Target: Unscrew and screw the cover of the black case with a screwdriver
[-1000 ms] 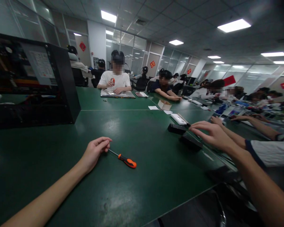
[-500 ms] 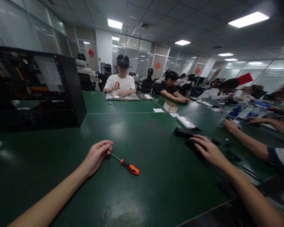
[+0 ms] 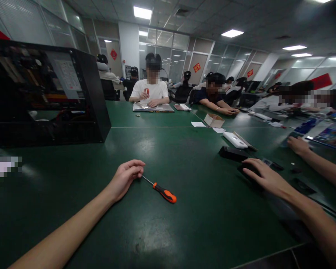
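My left hand [image 3: 128, 178] rests on the table with its fingers curled together around the tip end of a screwdriver [image 3: 165, 193]. The thin metal shaft comes out from under the fingertips, and the orange and black handle points away to the right, on the table. The tip is hidden by my fingers. On the right, my right hand [image 3: 264, 177] reaches over a dark object [image 3: 249, 172], fingers and thumb closed on it; its kind is unclear. Just beyond that hand lies a long black block [image 3: 233, 153].
An open black computer case [image 3: 93, 101] stands at the left on the green table [image 3: 145, 231]. Toward the right are a white device [image 3: 235, 140], a small open box [image 3: 214, 120] and paper slips [image 3: 198, 124]. A co-worker's hand [image 3: 298, 145] is at far right; other people sit across.
The view has turned slightly, so things sit further right in the picture. My left hand stays at the screwdriver's tip end. The dark object under my right hand shows more clearly.
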A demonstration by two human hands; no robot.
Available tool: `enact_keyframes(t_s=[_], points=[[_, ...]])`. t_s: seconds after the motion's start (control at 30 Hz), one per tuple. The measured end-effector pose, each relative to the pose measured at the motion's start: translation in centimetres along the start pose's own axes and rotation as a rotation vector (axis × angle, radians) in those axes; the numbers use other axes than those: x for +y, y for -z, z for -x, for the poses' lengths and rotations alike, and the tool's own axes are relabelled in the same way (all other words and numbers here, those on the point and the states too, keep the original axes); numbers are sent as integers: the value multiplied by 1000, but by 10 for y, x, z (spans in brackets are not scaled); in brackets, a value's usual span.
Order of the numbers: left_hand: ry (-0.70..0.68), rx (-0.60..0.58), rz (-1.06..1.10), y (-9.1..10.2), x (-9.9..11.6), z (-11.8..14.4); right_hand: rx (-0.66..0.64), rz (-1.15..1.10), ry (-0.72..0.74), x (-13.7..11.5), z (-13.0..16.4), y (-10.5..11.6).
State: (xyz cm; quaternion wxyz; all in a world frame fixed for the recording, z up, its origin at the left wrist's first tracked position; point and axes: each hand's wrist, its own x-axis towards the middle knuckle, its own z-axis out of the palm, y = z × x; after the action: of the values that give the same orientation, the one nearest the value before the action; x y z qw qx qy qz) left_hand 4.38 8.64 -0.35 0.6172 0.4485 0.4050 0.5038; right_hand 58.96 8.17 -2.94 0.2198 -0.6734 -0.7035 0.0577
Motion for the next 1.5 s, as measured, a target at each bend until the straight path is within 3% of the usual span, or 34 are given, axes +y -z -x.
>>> enact_keyframes(t_s=[0.5,0.57,0.63,0.73,0.9,1.1,1.2,1.27,1.4,1.5], points=[[-117,-83,-159,2,-9,0,49,38,-7,9,-1,-4],[-190,-81,-314,1,-8,3,51,52,1,8,-1,-4],[-349,-95,-564,-1,-7,8,60,67,17,6,0,-4],[-604,-212,-966,-4,-9,14,74,86,28,5,2,-4],[-629,-380,-1281,-6,-14,16,78,131,8,10,7,-6],[-601,-410,-1313,-5,-11,13,105,248,46,6,-3,-2],[-573,-427,-1298,-5,-11,12,132,411,102,-11,-28,5],[-539,-422,-1259,-5,-12,12,56,536,95,-28,-51,6],[-436,-332,-1029,-2,-12,8,-134,632,-3,-59,-89,-8],[-346,-239,-835,1,-8,6,-83,614,-16,-80,-97,-29]])
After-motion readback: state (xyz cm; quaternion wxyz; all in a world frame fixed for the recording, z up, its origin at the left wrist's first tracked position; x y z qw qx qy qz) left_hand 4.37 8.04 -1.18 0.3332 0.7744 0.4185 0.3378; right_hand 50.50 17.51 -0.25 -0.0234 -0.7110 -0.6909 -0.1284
